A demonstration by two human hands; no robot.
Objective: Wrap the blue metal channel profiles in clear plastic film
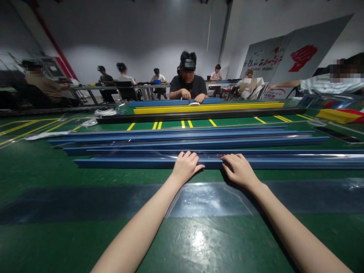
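A long blue plastic channel lies crosswise in front of me, with clear film showing inside it. My left hand grips its near wall, fingers bent over the top and thumb stretched along the front. A short way to the right, my right hand holds the same wall, fingertips over the edge and thumb low at the front. A wide strip of clear plastic film lies flat beneath my forearms.
More blue channels lie just beyond, then a black strip and a yellow channel. A co-worker works opposite. A dark flat object and a yellow tray sit at right on the green surface.
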